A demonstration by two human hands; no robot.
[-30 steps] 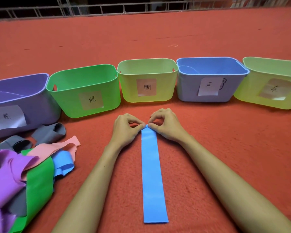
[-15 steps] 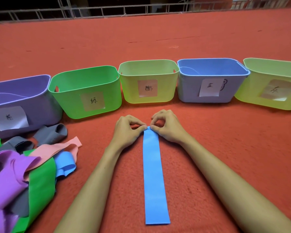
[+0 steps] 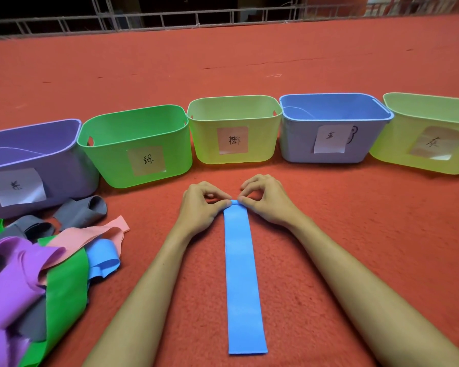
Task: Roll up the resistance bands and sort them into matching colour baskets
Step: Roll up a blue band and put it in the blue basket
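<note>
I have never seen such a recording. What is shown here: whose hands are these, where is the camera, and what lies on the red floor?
There is no machine here: a person works with bare hands, and the single camera sits on their head, looking forward and down. The left hand and right hand pinch the far end of a blue band, which lies flat on the red floor. Behind it stand five labelled baskets in a row; the blue basket is fourth from the left. A pile of loose coloured bands lies at the left.

First small roll on blue band [image 3: 241, 282]
</note>
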